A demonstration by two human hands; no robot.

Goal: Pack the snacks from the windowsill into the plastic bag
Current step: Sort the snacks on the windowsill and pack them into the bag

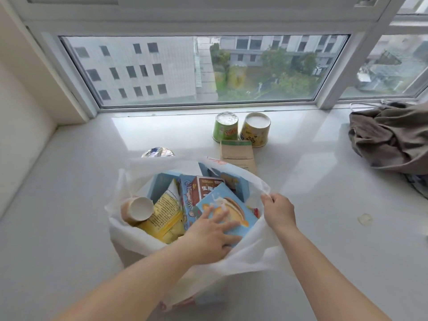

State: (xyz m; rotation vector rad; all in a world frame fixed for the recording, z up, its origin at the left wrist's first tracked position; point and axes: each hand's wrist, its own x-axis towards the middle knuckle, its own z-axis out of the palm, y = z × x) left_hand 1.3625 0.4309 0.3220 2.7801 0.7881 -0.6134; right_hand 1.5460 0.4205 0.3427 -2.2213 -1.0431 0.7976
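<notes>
The light-blue box [228, 210] lies tilted on top of the snacks in the plastic bag [129, 235], its long axis running from near me up toward the window, and my left hand [214, 235] rests flat on it, fingers spread, not gripping. My right hand [279, 210] pinches the bag's right rim. What remains — the green cup [225, 129], yellow cup [254, 129] and brown carton [237, 154] — sits beyond the bag toward the glass, I judge nearer my right hand.
</notes>
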